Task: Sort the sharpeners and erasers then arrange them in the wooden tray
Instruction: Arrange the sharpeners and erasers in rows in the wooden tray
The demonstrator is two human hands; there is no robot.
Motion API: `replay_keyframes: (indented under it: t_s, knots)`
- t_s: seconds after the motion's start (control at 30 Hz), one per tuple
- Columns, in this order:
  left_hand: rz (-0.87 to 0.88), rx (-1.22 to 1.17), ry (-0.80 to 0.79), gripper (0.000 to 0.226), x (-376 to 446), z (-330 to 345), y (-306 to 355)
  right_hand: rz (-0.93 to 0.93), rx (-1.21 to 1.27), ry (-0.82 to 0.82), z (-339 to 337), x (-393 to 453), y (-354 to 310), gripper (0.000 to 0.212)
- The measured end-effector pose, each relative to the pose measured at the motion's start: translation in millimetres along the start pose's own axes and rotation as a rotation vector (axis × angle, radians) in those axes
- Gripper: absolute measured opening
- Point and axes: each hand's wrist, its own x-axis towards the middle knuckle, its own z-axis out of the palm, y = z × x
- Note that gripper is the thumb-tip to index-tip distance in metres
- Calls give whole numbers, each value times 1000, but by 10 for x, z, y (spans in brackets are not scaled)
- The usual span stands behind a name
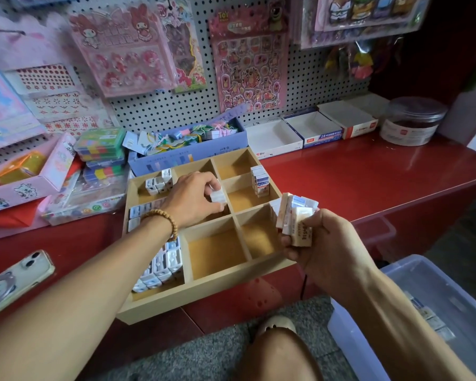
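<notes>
Sorting was approx half done: left hand point(193, 195) pinched an eraser point(218, 194) over wooden tray point(204, 291) centre; right hand point(318, 240), at 3 o'clock, gripped eraser stack point(293, 215); sharpeners point(160, 266) filled 8 o'clock compartment, several compartments bare

I saw bare room in the wooden tray point(204, 291): both near middle and right cells and the far right cell lay open from above. My left hand point(193, 199) blocked the centre cell; sharpeners point(160, 268) packed the near left cell. Red bench point(368, 171) right of tray was open.
</notes>
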Motion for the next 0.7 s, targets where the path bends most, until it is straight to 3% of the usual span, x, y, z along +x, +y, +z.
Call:
replay_keyframes:
  t_s: [0.1, 0.2, 0.3, 0.37, 0.43, 0.57, 0.7]
  knots:
    - [25, 84, 85, 26, -22, -54, 40, -16, -44, -18, -21, -25, -2, 37]
    - [84, -109, 171, 11, -104, -106, 195, -59, -127, -64, -19, -41, -4, 41]
    - [119, -542, -83, 10, -243, -208, 447, -78, -214, -92, 18, -47, 5, 38]
    - [169, -652, -314, 25, -320, -246, 572, -94, -249, -114, 39, -51, 8, 35]
    - [211, -653, -445, 31, -351, -240, 651, -115, -270, -124, 52, -59, 5, 34]
    - [238, -643, -447, 15, -322, -241, 734, -146, -220, -97, 54, -61, -10, 28]
    - [206, -638, -369, 16, -317, -269, 729, -168, -172, -73, 65, -46, 12, 26]
